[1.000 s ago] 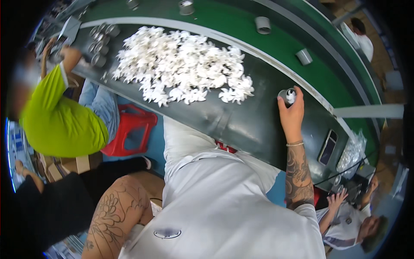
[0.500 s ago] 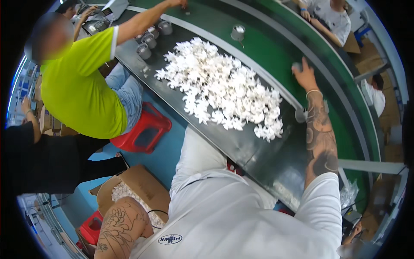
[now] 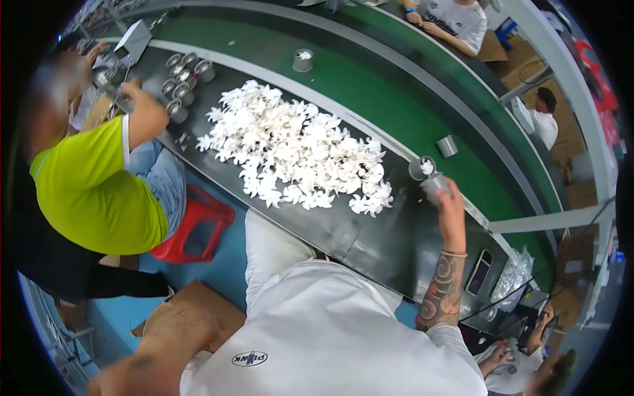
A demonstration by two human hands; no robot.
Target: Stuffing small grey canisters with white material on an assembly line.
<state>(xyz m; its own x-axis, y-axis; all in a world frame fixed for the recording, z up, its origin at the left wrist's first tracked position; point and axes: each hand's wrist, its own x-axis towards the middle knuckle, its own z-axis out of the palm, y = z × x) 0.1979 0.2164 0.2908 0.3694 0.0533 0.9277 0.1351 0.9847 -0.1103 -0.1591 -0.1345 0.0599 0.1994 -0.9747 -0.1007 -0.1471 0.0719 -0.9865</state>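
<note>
My right hand [image 3: 450,198] is closed around a grey metal cup [image 3: 434,187] at the near edge of the green conveyor. Touching or almost touching it is another grey cup [image 3: 415,170], with a white piece at its mouth. A third grey cup [image 3: 447,146] lies tilted on the belt just beyond. To the left spreads a wide heap of small white bladed plastic pieces [image 3: 297,145] on the dark metal worktop. My left arm [image 3: 155,353] is a blur at the lower left beside a cardboard box [image 3: 224,310]; its hand cannot be made out.
The green conveyor [image 3: 370,99] curves along the worktop's far side, carrying one more grey cup [image 3: 303,61]. Several cups [image 3: 188,76] stand by a co-worker in a yellow-green shirt [image 3: 99,191], near a red stool [image 3: 198,231]. A phone [image 3: 479,272] and a clear plastic bag [image 3: 512,280] lie right.
My right hand has come back from the belt toward the worktop's edge and now holds a cup. My left arm has swung outward, blurred. The co-worker's arm has drawn back. The view has shifted rightward.
</note>
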